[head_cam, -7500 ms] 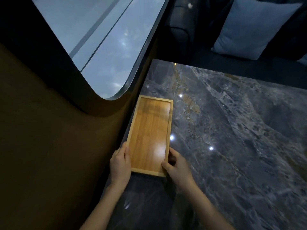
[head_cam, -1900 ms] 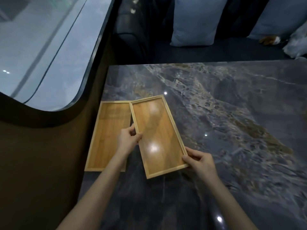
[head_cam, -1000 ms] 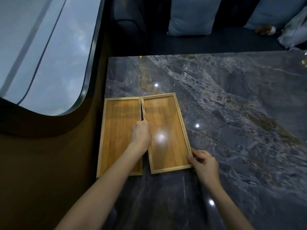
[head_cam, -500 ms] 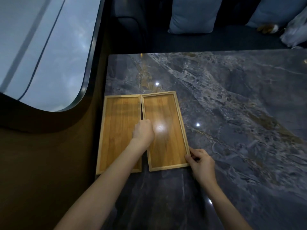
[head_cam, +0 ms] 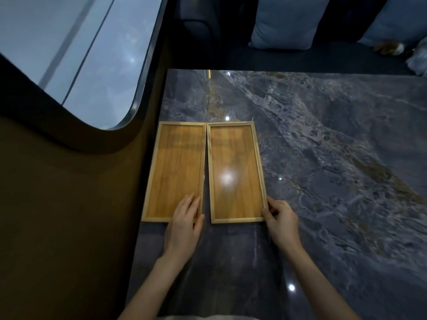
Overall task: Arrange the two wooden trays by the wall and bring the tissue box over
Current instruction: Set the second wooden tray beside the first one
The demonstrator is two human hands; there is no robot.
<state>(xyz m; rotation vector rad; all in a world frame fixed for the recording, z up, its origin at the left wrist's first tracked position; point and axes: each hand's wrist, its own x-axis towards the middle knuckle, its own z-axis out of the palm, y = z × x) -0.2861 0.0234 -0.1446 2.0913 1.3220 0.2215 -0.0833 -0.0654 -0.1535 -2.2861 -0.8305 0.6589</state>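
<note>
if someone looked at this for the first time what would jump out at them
Two matching wooden trays lie side by side at the wall edge of a dark marble table, the left tray by the wall and the right tray beside it, a thin gap widening toward the person. The left hand lies flat on the left tray's near corner, and the right hand pinches the right tray's near right corner. A rounded window glows at upper left.

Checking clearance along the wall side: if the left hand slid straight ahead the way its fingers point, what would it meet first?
The left hand already lies on the left tray. Going straight on, it would likely slide along the tray floor and first meet that tray's far rim.
</note>
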